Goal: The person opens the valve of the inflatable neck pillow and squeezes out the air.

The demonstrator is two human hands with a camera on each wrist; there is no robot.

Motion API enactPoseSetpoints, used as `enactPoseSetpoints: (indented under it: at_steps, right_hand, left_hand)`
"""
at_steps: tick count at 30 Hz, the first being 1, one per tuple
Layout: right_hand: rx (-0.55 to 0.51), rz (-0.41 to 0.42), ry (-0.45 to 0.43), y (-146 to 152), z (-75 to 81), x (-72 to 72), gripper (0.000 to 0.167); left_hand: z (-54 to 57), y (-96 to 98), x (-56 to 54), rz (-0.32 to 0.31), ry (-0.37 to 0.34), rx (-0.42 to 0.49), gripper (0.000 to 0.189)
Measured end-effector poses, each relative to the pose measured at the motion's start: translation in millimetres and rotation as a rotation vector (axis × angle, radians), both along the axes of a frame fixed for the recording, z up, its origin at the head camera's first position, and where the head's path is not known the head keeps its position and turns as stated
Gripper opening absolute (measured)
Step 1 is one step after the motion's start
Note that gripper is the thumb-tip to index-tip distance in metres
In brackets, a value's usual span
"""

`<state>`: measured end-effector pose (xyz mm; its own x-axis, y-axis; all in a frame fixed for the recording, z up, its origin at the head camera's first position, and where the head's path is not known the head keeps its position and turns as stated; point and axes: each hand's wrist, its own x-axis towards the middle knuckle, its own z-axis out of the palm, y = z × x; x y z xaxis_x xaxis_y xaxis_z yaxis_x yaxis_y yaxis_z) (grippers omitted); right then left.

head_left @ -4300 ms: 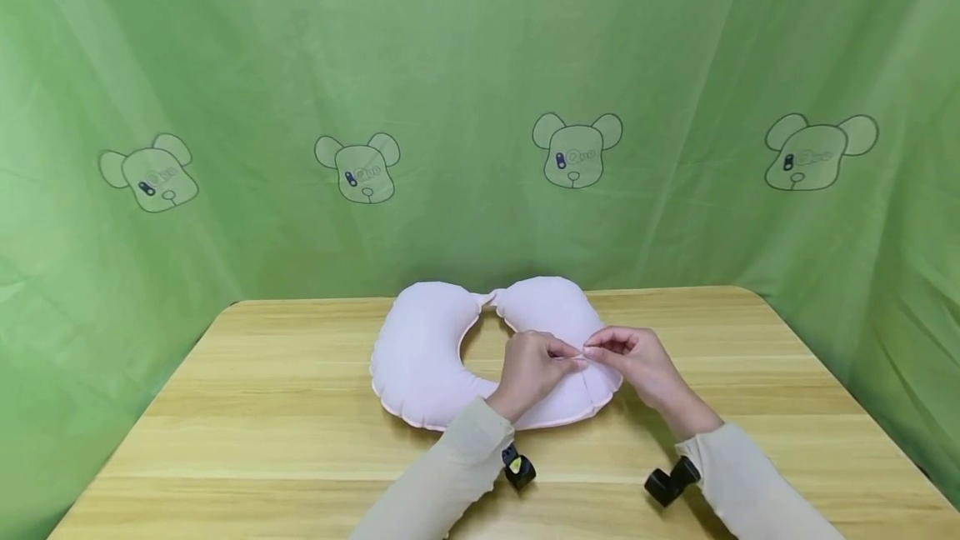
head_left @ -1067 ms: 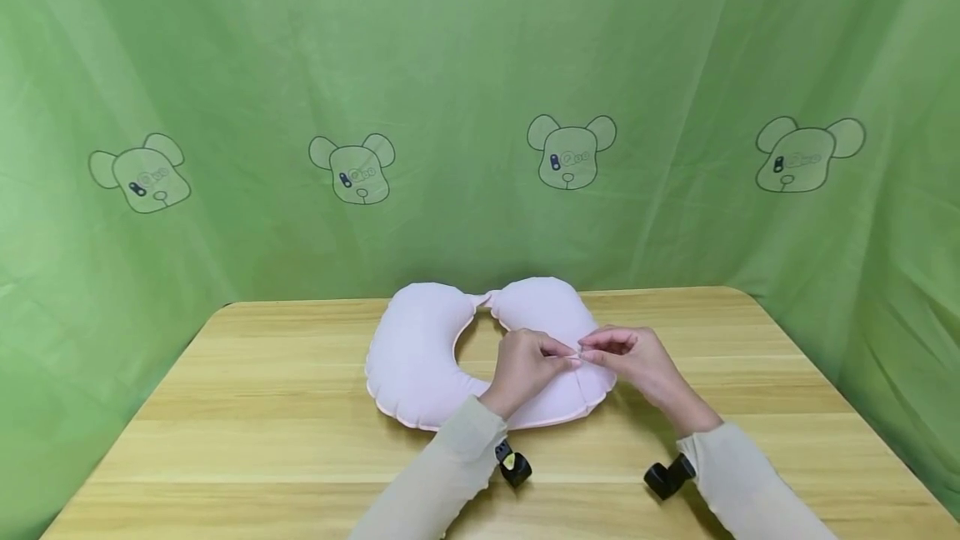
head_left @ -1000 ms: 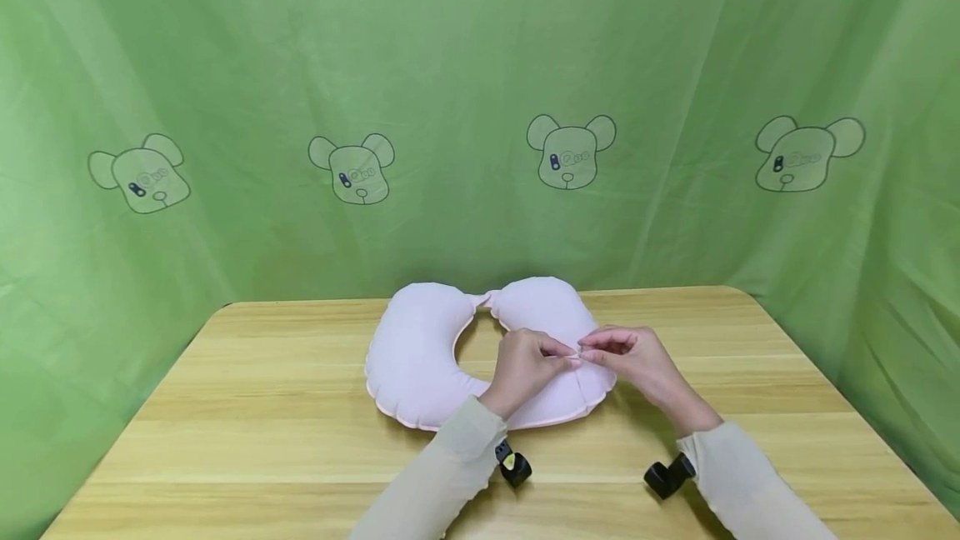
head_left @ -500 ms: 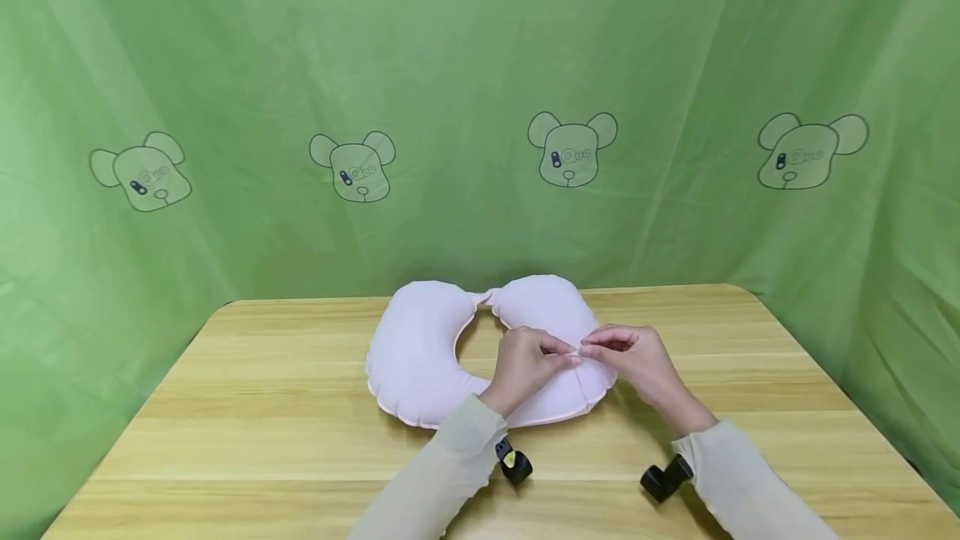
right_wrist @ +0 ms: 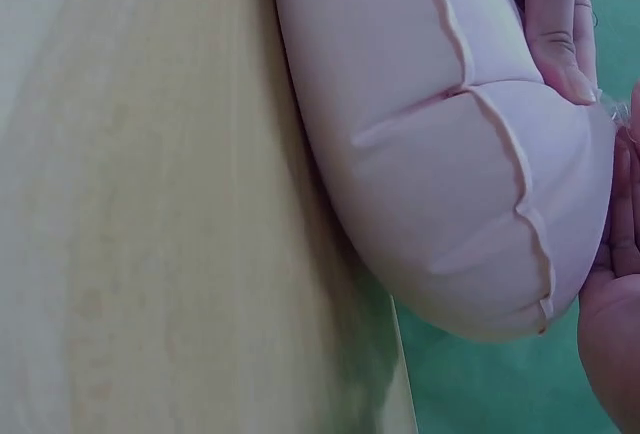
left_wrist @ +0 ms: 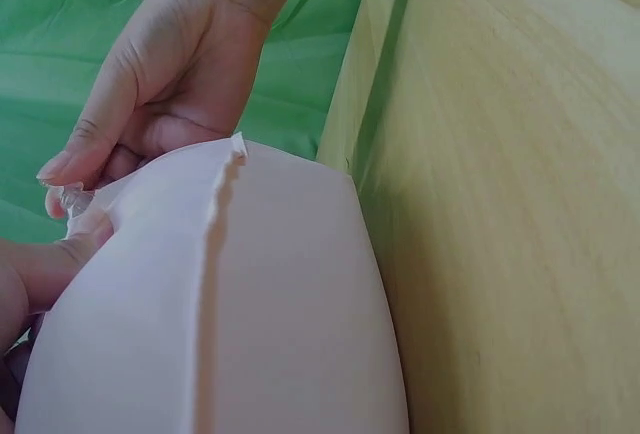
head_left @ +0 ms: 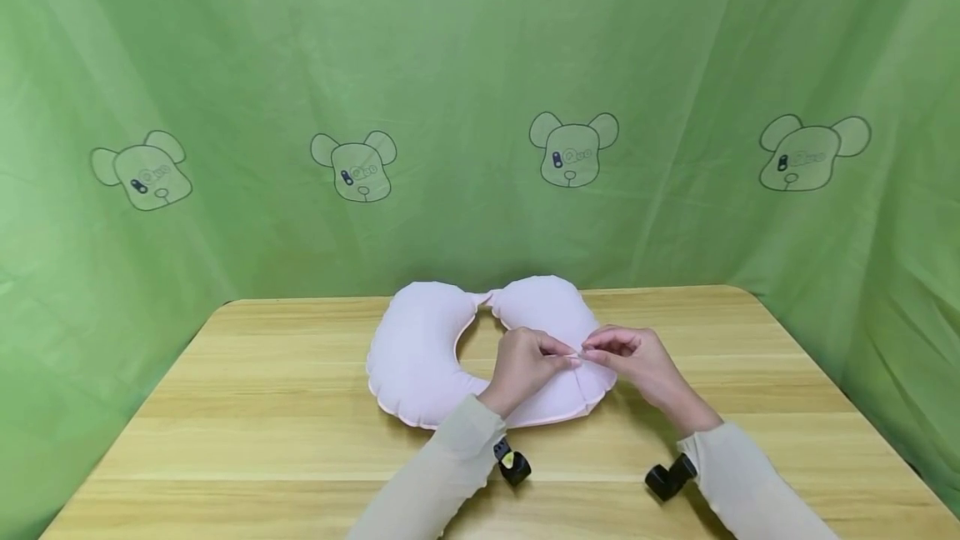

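A pale pink inflated U-shaped neck pillow [head_left: 423, 348] lies on the table, its two ends meeting at the far side. My left hand [head_left: 521, 365] reaches over its near right part and pinches the cover around the base of a small clear air valve [left_wrist: 72, 199]. With thumb and forefinger, my right hand [head_left: 633, 361] pinches the valve's top from the other side. In the head view the fingertips mostly hide the valve. The right wrist view shows the pillow's raised seam [right_wrist: 520, 169] and the left thumb [right_wrist: 565, 74] pressing near the valve.
The wooden table [head_left: 262, 407] has rounded far corners. Right behind it hangs a green curtain [head_left: 450, 65] with printed bear heads. Black wrist cameras [head_left: 513, 467] stick out below both sleeves.
Both hands stay at the same spot on the pillow, with only small shifts of the right fingers on the valve. The whole scene has shifted slightly left since the oldest frame.
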<state>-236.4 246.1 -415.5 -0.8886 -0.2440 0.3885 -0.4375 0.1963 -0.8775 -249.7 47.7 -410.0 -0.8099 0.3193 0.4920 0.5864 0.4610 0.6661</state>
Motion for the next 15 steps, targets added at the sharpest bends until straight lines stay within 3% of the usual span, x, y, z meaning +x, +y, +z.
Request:
enactPoseSetpoints:
  at_steps: [6, 15]
  right_hand:
    - [0.057, 0.002, 0.02, 1.2, -3.4, -1.5, 0.022]
    - [0.175, -0.025, 0.08, -1.0, -8.2, -3.9, 0.017]
  left_hand:
    - [-2.0, 0.0, -1.7, 0.005, -0.018, 0.003, 0.007]
    - [-6.8, -2.0, -2.5, 0.003, 0.004, 0.023, 0.007]
